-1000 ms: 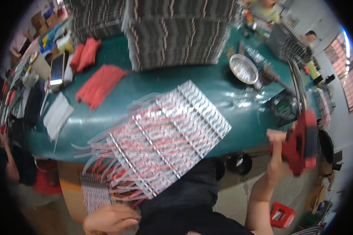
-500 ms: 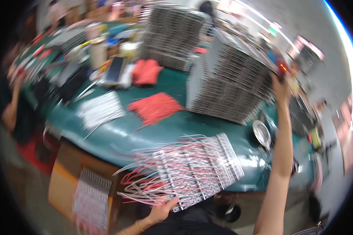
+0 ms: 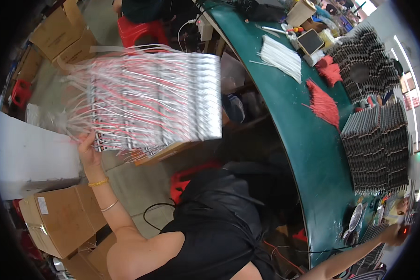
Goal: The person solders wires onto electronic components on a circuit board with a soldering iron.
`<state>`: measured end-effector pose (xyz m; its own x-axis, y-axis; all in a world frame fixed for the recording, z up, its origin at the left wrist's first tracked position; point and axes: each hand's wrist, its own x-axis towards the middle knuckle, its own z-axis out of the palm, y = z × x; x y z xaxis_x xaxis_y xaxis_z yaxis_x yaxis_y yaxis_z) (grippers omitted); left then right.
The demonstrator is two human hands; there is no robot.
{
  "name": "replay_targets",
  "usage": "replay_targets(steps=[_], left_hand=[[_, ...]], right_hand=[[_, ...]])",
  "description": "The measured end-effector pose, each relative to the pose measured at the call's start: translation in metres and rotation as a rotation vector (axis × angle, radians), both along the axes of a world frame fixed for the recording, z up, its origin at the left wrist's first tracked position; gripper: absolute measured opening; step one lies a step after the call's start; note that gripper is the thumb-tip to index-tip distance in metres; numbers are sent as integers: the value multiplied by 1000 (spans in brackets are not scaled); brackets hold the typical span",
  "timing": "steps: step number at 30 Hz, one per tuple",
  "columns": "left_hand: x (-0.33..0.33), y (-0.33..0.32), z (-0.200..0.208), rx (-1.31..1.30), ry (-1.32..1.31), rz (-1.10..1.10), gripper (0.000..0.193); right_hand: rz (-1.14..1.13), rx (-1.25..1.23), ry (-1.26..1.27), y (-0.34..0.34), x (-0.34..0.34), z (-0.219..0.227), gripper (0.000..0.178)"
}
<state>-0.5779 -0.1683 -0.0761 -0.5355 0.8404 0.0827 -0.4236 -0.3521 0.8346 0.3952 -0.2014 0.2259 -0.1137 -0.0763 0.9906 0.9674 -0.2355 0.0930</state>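
Observation:
My left hand (image 3: 87, 143) grips the lower corner of a panel (image 3: 158, 100) made of silvery strips, with many red and white wires trailing from it. The panel is held up to the left of the table, above the floor and a partly hidden cardboard box. Far off to the right, my right hand (image 3: 393, 235) is closed round a dark device (image 3: 406, 230) with a glowing red light; its kind is too small to tell. Near that arm on the table lies a round metal strainer-like dish (image 3: 355, 217).
The curved green table (image 3: 291, 135) carries white wires (image 3: 281, 57), red wires (image 3: 323, 105), a phone-like device (image 3: 310, 42) and tall stacks of panels (image 3: 375, 149). Cardboard boxes (image 3: 63, 219) stand at lower left, beside a white block (image 3: 35, 151). A red stool (image 3: 142, 31) is at the top.
The view has swung left. My left hand has carried the wired panel from the table's front edge out to the left. My right hand still holds the device with the red light.

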Motion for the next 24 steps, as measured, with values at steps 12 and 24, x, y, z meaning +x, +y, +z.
replay_targets(steps=[12, 24], left_hand=[[15, 52, -174, -332, -235, -191, 33], [36, 127, 3, -891, 1550, 201, 33]], right_hand=[[-347, 47, 20, -85, -209, -168, 31], [46, -187, 286, -40, -272, -231, 32]])
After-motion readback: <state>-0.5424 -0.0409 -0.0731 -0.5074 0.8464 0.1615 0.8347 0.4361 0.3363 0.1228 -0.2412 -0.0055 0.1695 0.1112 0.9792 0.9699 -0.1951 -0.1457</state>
